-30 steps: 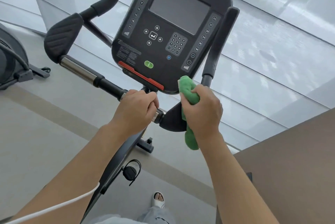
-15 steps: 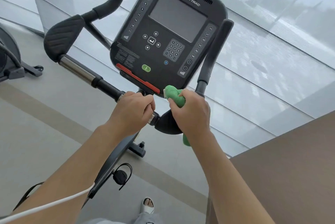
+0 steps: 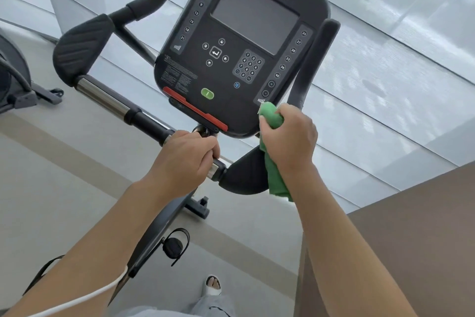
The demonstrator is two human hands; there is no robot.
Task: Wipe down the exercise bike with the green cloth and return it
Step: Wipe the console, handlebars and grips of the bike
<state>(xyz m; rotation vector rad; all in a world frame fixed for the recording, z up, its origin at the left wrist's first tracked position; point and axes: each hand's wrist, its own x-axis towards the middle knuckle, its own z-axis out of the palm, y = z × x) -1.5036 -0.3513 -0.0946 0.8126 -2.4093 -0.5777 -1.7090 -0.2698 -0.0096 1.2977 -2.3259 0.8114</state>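
The exercise bike's black console (image 3: 239,49) fills the upper middle, with a dark screen, keypad and a red strip along its lower edge. My right hand (image 3: 290,139) grips the bunched green cloth (image 3: 271,117) and presses it against the console's lower right corner; the cloth's tail hangs down over the right elbow pad (image 3: 244,172). My left hand (image 3: 185,160) is wrapped around the handlebar (image 3: 110,101) just below the console. The left elbow pad (image 3: 82,47) sits up and to the left.
A brown wall or counter surface (image 3: 411,239) rises close on the right. Part of another machine (image 3: 12,77) stands at the left edge. The bike's pedal (image 3: 174,247) and my sandalled foot (image 3: 213,286) are below. Windows lie beyond the bike.
My right hand slid the cloth left along the console's bottom edge, then back right and up to the lower right corner. The left hand kept its grip on the handlebar.
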